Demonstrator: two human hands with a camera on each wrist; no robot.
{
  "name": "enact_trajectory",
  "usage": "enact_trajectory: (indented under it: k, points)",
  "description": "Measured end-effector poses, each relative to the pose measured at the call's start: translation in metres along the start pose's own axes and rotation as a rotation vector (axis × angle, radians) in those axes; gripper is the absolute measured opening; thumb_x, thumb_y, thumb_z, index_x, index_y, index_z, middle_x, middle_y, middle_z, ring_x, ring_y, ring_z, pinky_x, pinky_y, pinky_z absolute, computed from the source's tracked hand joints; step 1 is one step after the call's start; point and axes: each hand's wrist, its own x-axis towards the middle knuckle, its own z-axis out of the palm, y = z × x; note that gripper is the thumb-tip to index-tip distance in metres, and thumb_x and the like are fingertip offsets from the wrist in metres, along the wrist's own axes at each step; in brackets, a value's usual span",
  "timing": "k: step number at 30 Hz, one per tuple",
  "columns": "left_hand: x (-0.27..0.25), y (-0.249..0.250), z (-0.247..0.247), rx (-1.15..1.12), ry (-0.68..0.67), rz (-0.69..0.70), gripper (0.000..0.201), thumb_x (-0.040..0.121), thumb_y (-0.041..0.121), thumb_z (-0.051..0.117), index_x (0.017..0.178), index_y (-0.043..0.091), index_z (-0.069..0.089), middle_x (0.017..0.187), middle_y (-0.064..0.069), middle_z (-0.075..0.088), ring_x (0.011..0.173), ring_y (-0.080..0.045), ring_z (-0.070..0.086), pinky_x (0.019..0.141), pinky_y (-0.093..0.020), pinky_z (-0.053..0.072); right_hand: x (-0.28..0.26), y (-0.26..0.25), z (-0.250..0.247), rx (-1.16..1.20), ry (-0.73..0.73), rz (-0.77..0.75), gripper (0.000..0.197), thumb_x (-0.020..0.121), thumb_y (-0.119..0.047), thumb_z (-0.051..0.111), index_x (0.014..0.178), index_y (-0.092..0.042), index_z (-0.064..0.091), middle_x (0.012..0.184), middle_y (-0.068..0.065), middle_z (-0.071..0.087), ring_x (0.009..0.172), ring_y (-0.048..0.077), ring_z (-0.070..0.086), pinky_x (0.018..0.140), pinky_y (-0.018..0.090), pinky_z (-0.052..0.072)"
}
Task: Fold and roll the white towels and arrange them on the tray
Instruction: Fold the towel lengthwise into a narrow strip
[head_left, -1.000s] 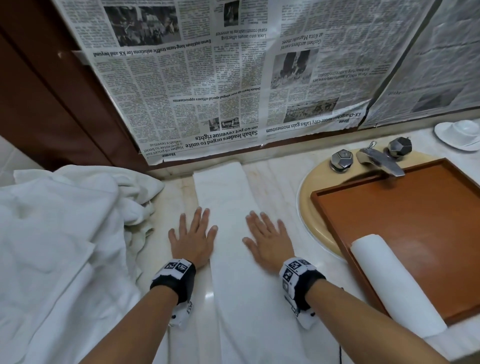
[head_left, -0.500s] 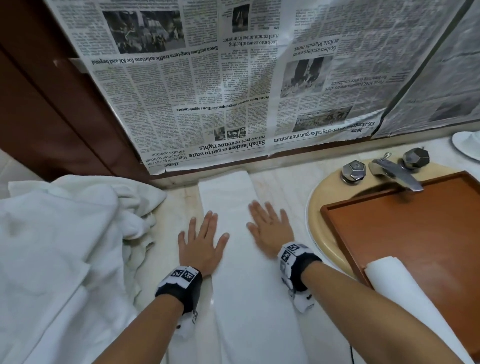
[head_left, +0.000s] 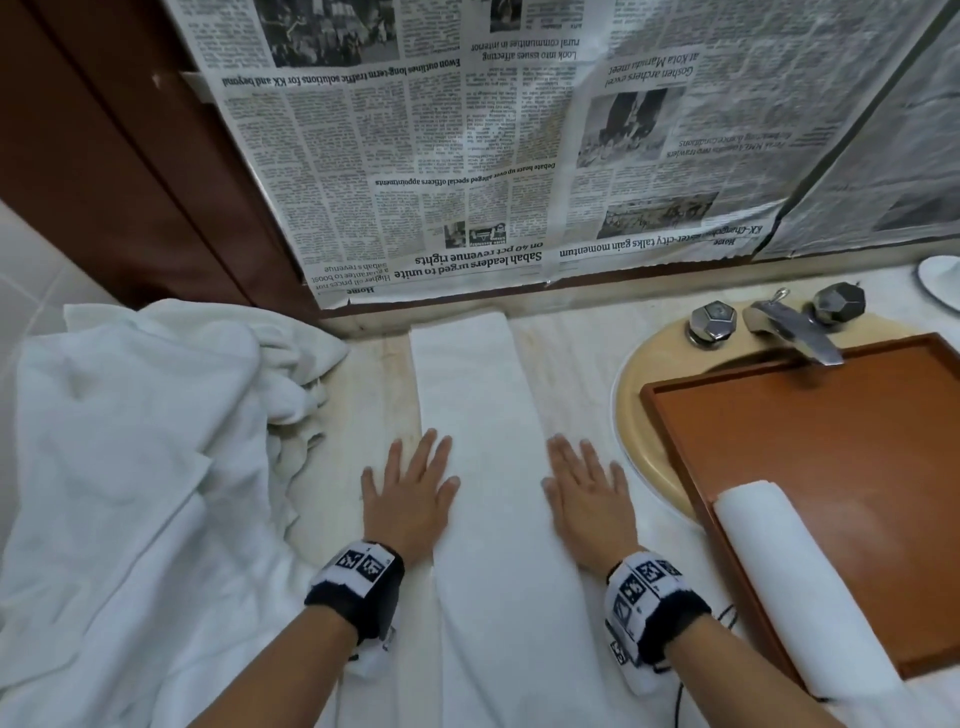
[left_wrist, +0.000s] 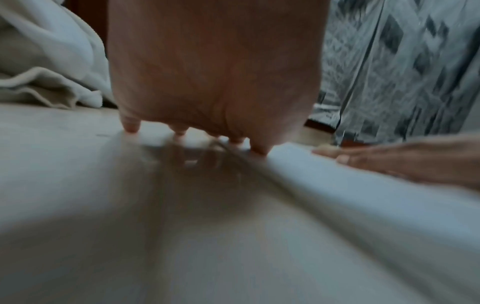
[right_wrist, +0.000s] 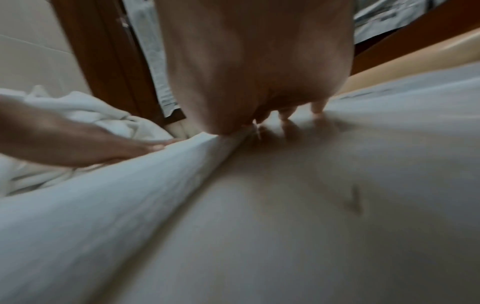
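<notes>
A white towel (head_left: 488, 467) folded into a long narrow strip lies on the marble counter, running from the wall towards me. My left hand (head_left: 408, 493) lies flat with spread fingers on the strip's left edge, partly on the counter. Flat on the right edge is my right hand (head_left: 584, 493). In the left wrist view the left hand (left_wrist: 215, 67) presses down beside the towel's edge (left_wrist: 350, 185). The right wrist view has the right hand (right_wrist: 259, 61) against the towel's edge (right_wrist: 130, 195). One rolled white towel (head_left: 800, 577) lies on the brown tray (head_left: 831, 431), at its near left side.
A heap of loose white towels (head_left: 130, 467) fills the counter to the left. The tray sits over a beige sink (head_left: 639, 395) with a chrome faucet (head_left: 789, 332). Newspaper (head_left: 493, 156) covers the wall behind. A white dish (head_left: 940, 280) stands at the far right.
Both hands, flat on the strip throughout, slid away from me along its edges and have now drawn back towards me. The view has shifted slightly.
</notes>
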Motion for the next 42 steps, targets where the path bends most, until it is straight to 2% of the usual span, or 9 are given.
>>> enact_trajectory:
  k: [3,7,10,12,17,22,30,37,42]
  points:
    - [-0.005,0.001,-0.003,-0.027,0.039,-0.019,0.055,0.104,0.052,0.016,0.156,0.044,-0.001,0.163,0.023,-0.012,0.153,-0.021,-0.008,0.120,-0.057,0.005,-0.005,-0.001,-0.010,0.038,-0.019,0.086,0.056,0.106,-0.039,0.010,0.159,-0.026,0.000,0.165,-0.012,-0.008,0.153,0.018,-0.004,0.122,0.047,0.005]
    - [-0.035,0.014,0.004,-0.027,0.034,0.038,0.058,0.102,0.049,0.030,0.157,0.036,0.015,0.166,0.015,0.001,0.153,-0.023,0.000,0.118,-0.057,0.011,-0.044,-0.016,-0.015,0.102,-0.022,-0.032,0.055,0.105,-0.035,0.030,0.157,-0.019,0.020,0.166,-0.004,0.006,0.153,0.020,0.007,0.120,0.043,0.016]
    - [-0.067,0.021,0.020,0.005,0.001,0.095,0.065,0.096,0.056,0.029,0.156,0.039,0.015,0.165,0.014,0.003,0.153,-0.022,0.002,0.117,-0.053,0.017,-0.093,-0.025,-0.002,0.133,0.093,-0.207,0.046,0.095,-0.039,0.038,0.128,-0.015,0.060,0.150,0.006,0.046,0.135,0.029,0.047,0.103,0.048,0.045]
    - [-0.084,0.022,0.029,-0.013,-0.008,0.100,0.067,0.094,0.060,0.026,0.157,0.039,0.013,0.166,0.013,0.003,0.153,-0.022,0.003,0.117,-0.052,0.019,-0.122,-0.030,0.012,0.186,0.154,-0.285,0.038,0.091,-0.041,0.044,0.107,-0.017,0.068,0.129,0.006,0.063,0.112,0.028,0.062,0.084,0.045,0.056]
    - [-0.102,0.016,0.041,0.008,-0.032,0.114,0.083,0.079,0.070,0.003,0.157,0.041,0.009,0.165,0.017,-0.001,0.152,-0.021,0.002,0.116,-0.052,0.018,-0.173,-0.043,0.027,0.155,-0.026,-0.240,0.044,0.092,-0.053,0.039,0.108,-0.019,0.063,0.111,-0.003,0.054,0.102,0.019,0.053,0.083,0.034,0.044]
    - [-0.101,0.013,0.035,-0.071,-0.018,0.138,0.061,0.101,0.051,0.038,0.157,0.039,0.017,0.165,0.017,0.004,0.153,-0.018,0.003,0.115,-0.051,0.015,-0.191,-0.059,0.019,0.276,-0.148,-0.055,0.019,0.094,-0.040,0.052,0.097,-0.022,0.047,0.099,-0.004,0.055,0.085,0.017,0.051,0.071,0.032,0.039]
    - [-0.099,0.007,0.029,-0.064,-0.049,0.169,0.058,0.102,0.040,0.038,0.156,0.039,0.018,0.165,0.017,0.006,0.153,-0.020,0.005,0.115,-0.051,0.015,-0.238,-0.102,0.005,0.138,-0.067,0.046,0.026,0.098,-0.023,0.049,0.123,-0.021,0.046,0.108,0.002,0.062,0.092,0.023,0.061,0.073,0.033,0.047]
    - [-0.097,0.005,0.028,-0.007,-0.091,0.181,0.058,0.103,0.038,0.033,0.157,0.042,0.012,0.165,0.019,0.001,0.153,-0.020,0.003,0.115,-0.051,0.016,-0.278,-0.138,0.049,0.013,-0.199,0.036,0.062,0.092,-0.013,0.062,0.143,-0.020,0.026,0.119,0.008,0.055,0.101,0.030,0.062,0.080,0.038,0.046]
    - [-0.097,0.004,0.033,-0.018,-0.046,0.177,0.056,0.102,0.039,0.033,0.155,0.043,0.015,0.164,0.021,0.005,0.152,-0.019,0.006,0.112,-0.050,0.019,-0.301,-0.145,0.081,0.040,-0.243,0.006,0.053,0.096,-0.004,0.051,0.141,-0.016,0.026,0.121,0.011,0.050,0.097,0.034,0.063,0.069,0.038,0.037]
